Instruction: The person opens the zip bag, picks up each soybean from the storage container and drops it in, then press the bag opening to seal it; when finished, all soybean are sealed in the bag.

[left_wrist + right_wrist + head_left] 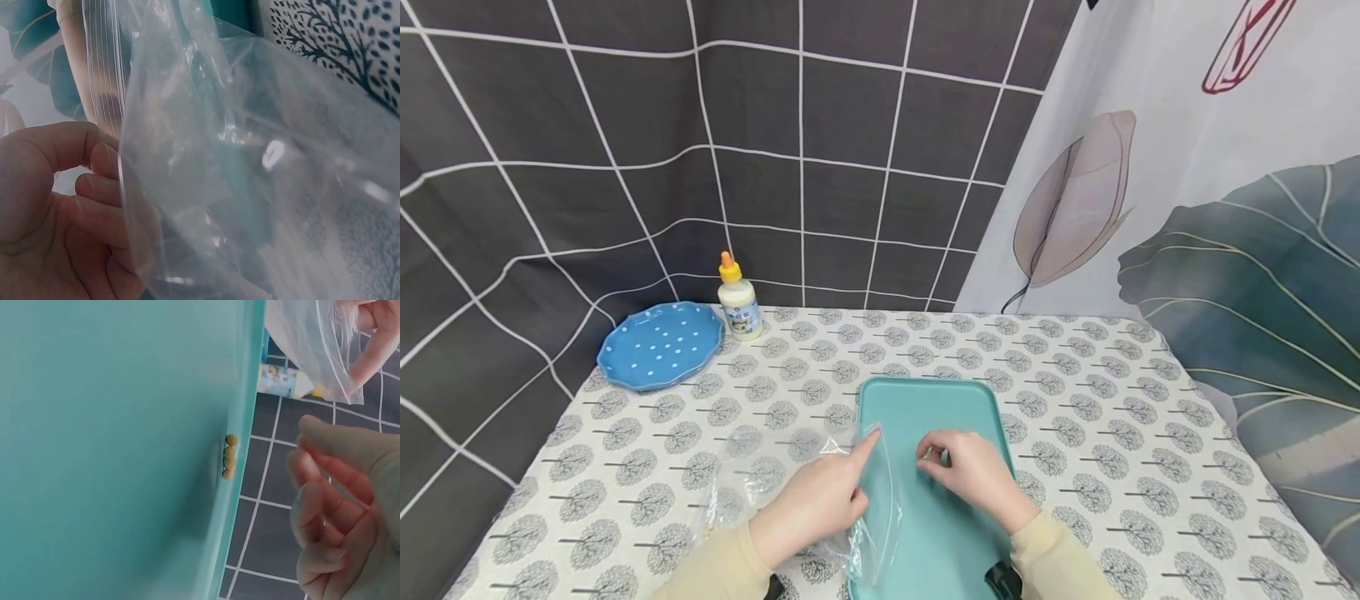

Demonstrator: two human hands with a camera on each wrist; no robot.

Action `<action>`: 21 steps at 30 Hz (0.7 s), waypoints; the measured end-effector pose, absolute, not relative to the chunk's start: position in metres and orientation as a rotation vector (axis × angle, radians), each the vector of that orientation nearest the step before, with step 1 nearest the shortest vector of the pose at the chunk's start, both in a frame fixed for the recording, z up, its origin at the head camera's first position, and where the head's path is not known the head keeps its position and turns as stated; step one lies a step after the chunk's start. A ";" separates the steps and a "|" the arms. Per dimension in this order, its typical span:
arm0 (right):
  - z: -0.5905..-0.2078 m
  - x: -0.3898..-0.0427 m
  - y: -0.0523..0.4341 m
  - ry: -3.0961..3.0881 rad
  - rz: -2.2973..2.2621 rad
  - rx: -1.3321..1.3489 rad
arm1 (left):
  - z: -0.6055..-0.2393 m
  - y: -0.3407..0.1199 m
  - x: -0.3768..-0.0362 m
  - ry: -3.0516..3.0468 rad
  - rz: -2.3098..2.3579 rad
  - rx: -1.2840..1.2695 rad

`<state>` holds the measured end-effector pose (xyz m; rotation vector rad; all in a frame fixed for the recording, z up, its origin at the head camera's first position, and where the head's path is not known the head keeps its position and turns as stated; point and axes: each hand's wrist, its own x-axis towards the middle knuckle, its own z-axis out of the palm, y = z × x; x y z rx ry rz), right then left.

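Head view: Your right hand [966,467] hangs above a teal tray [925,408] while your left hand [820,500], toward 9 o'clock from it, holds a clear zip bag [882,510].
Zip bag: its ridged mouth lies at 3 o'clock from your left hand, overlapping the tray's 9 o'clock edge; its crinkled film spreads toward 10 o'clock over a tree-print tablecloth [1150,533].
Left fingers: grasping the bag near its mouth, your index stretched out between 1 and 2 o'clock.
Right fingers: bent inward, thumb and index tips close together, the bag's mouth near them at 8 o'clock; whether they pinch anything, you cannot tell.
Right wrist view: four small tan balls [229,453] line up in the tray against its raised edge, at 9 o'clock from your right fingertips and apart from them; the bag hangs at 12 o'clock.
White bottle [736,293]: upright, yellow-collared and orange-tipped, at 11 o'clock from your left hand; print on its blue-and-white label [745,319] is too small to read.
Blue plate [662,346]: white-dotted, just beside the bottle, at 10 o'clock from your left hand.
Leaf-print curtain [1187,167]: at 2 o'clock, bearing a red outlined mark [1247,46] you cannot decipher.
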<state>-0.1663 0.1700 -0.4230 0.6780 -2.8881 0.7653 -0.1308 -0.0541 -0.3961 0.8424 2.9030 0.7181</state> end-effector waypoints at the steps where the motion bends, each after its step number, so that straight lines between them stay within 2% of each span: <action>1: -0.424 -0.167 0.171 -2.891 0.747 0.672 | -0.396 -0.054 -0.131 2.906 0.715 0.845; 21: -0.430 -0.181 0.165 -3.060 0.579 0.676 | -0.396 -0.055 -0.131 2.916 0.717 0.849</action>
